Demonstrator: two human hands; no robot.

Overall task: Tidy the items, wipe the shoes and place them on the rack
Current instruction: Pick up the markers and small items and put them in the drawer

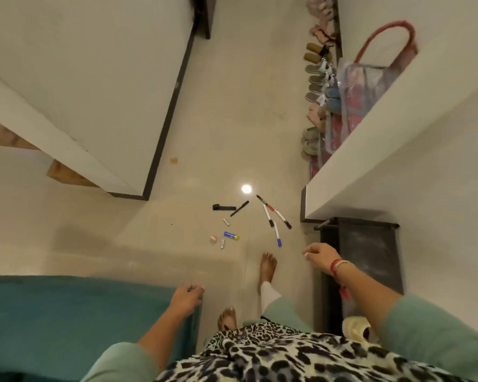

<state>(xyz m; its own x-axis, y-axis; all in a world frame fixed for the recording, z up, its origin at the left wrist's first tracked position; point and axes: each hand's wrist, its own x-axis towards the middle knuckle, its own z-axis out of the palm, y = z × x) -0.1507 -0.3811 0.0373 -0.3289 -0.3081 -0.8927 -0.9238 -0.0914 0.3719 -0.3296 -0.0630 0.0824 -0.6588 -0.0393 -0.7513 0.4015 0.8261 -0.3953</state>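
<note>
Small items lie scattered on the pale floor ahead of my feet: several markers (276,220), a black pen (239,208), a flat black piece (223,207), a blue glue stick (231,236), two small batteries (226,222) and a pink eraser (213,239). A row of shoes (316,86) runs along the right wall further ahead. A pale shoe (355,328) sits low by my right arm. My left hand (186,295) hangs over the teal seat edge with loosely curled fingers, holding nothing. My right hand (319,255) hovers near the black rack (367,249), fingers loosely curled and empty.
A teal sofa (66,321) fills the lower left. A white wall corner with a dark skirting (166,119) stands at left. A white ledge (398,150) juts out at right, with a clear bag with red handles (370,86) behind it.
</note>
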